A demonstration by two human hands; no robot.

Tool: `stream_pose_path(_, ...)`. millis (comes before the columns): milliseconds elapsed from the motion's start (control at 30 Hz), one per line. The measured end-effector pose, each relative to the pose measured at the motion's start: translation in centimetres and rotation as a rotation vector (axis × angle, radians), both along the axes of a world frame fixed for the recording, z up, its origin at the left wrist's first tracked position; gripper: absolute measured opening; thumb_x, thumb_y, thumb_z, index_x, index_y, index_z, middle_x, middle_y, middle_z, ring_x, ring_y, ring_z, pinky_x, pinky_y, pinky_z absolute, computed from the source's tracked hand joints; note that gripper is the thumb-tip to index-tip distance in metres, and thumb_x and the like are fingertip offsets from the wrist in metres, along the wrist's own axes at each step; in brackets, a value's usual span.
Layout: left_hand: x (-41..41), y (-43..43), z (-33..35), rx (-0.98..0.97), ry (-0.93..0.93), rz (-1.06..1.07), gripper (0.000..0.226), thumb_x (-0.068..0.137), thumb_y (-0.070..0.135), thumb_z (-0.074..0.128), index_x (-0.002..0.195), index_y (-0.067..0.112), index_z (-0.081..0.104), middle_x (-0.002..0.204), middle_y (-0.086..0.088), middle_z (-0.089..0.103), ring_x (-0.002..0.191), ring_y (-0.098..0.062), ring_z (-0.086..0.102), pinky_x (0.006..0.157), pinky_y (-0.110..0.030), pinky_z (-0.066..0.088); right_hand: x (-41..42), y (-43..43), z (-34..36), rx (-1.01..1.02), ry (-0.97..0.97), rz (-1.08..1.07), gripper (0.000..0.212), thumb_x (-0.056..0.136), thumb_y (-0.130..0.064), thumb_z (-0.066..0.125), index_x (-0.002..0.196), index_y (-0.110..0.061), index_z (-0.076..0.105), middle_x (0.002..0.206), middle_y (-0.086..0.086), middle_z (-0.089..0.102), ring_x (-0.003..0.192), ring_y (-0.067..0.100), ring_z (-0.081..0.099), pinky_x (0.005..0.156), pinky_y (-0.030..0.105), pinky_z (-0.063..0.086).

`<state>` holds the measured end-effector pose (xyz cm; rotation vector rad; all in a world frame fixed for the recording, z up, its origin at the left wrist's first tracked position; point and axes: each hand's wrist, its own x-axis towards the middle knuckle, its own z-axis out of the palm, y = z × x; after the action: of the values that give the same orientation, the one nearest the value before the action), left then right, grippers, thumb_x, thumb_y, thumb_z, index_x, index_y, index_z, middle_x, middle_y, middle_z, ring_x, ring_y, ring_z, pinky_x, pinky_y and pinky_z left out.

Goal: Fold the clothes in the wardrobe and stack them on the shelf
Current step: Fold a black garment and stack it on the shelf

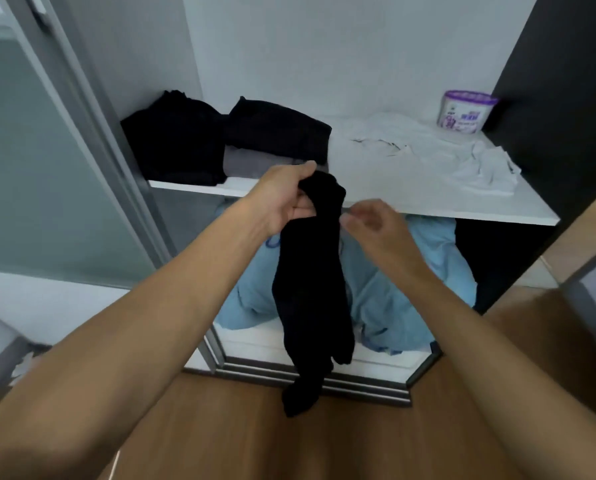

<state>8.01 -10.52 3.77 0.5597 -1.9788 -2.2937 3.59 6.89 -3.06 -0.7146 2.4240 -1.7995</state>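
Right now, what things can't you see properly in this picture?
All in the head view:
- The label on the tub: too small and blurry to read.
- The right hand: motion blur, so it is unclear whether it touches the black garment that the left hand holds.
- The blue clothes: partly hidden by the shelf and the black garment.
- The grey folded piece: mostly covered by the black folded clothes.

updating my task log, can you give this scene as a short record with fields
left hand: grips the top of a black garment, which hangs down
right hand: loosely curled beside the garment, seemingly holding nothing
shelf: white; folded dark clothes at left, crumpled white garment at right
back right corner: purple-lidded tub
below shelf: light blue cloth, unfolded
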Motion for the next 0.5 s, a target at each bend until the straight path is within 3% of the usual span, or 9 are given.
stream_pose_path(67, -0.2, 1.4, -1.1, 0.042, -0.012, -0.028, 0.036, 0.104, 0.032, 0.048, 0.117, 0.002, 0.064, 0.105, -0.016, 0.073, 0.089, -0.026, 0.073, 0.069, -0.031, 0.060, 1.3, -0.9, -2.1, 0.189, -0.039, 0.083, 0.044, 0.075, -0.051, 0.069, 0.101, -0.017, 0.061, 0.096, 0.002, 0.069, 0.091, 0.019, 0.067, 0.079, 0.035, 0.054)
stream_pose_path(133, -0.4, 2.2, -1.6, 0.073, 0.008, -0.042, 0.039, 0.103, 0.033, 0.050, 0.119, 0.000, 0.063, 0.109, -0.018, 0.073, 0.094, -0.029, 0.074, 0.069, -0.032, 0.060, 1.4, -1.6, -3.3, 0.342, 0.044, 0.020, 0.030, 0.088, -0.038, 0.064, 0.103, -0.012, 0.060, 0.098, 0.008, 0.068, 0.094, 0.026, 0.066, 0.080, 0.041, 0.052)
stream_pose_path(200, -0.5, 2.0, -1.6, 0.068, 0.049, -0.009, 0.036, 0.102, 0.033, 0.053, 0.115, 0.001, 0.064, 0.104, -0.018, 0.075, 0.089, -0.028, 0.075, 0.067, -0.033, 0.061, 1.1, -1.7, -3.4, 0.348, 0.084, -0.066, 0.015, 0.096, -0.026, 0.055, 0.086, -0.015, 0.056, 0.084, 0.004, 0.064, 0.081, 0.023, 0.063, 0.072, 0.037, 0.048)
stream_pose_path(267, -0.2, 0.4, -1.9, -0.086, 0.052, 0.026, 0.034, 0.102, 0.033, 0.053, 0.106, 0.002, 0.066, 0.091, -0.015, 0.077, 0.081, -0.027, 0.076, 0.064, -0.032, 0.060, 0.9, -1.2, -2.8, 0.202, 0.023, -0.075, 0.023, 0.095, -0.019, 0.057, 0.072, -0.017, 0.054, 0.067, -0.007, 0.056, 0.062, 0.008, 0.054, 0.062, 0.030, 0.041)
stream_pose_path(333, 1.1, -1.7, -2.7, -0.366, -0.038, -0.054, 0.040, 0.099, 0.039, 0.056, 0.097, 0.001, 0.069, 0.079, -0.012, 0.077, 0.075, -0.024, 0.076, 0.065, -0.030, 0.059, 0.6, -0.5, -1.1, 0.057, -0.045, -0.094, 0.017, 0.090, -0.013, 0.061, 0.074, -0.011, 0.067, 0.066, -0.009, 0.059, 0.058, 0.001, 0.052, 0.059, 0.026, 0.043)
stream_pose_path(433, 2.9, -3.2, -5.3, -0.596, -0.150, -0.202, 0.038, 0.084, 0.049, 0.073, 0.080, 0.013, 0.064, 0.072, -0.002, 0.072, 0.071, -0.016, 0.073, 0.062, -0.026, 0.058, 0.4, -0.4, 1.4, 0.010, -0.146, -0.101, 0.018, 0.083, -0.014, 0.058, 0.085, -0.005, 0.074, 0.073, 0.001, 0.069, 0.066, 0.008, 0.064, 0.063, 0.024, 0.049)
stream_pose_path(500, 2.9, -2.5, -7.0, -0.620, -0.024, -0.188, 0.036, 0.074, 0.043, 0.083, 0.087, 0.022, 0.056, 0.082, 0.002, 0.063, 0.073, -0.010, 0.064, 0.065, -0.025, 0.055, 0.7, -1.3, 2.2, 0.143, -0.153, -0.053, 0.020, 0.085, -0.015, 0.058, 0.087, 0.001, 0.070, 0.072, 0.007, 0.065, 0.065, 0.016, 0.063, 0.061, 0.029, 0.046)
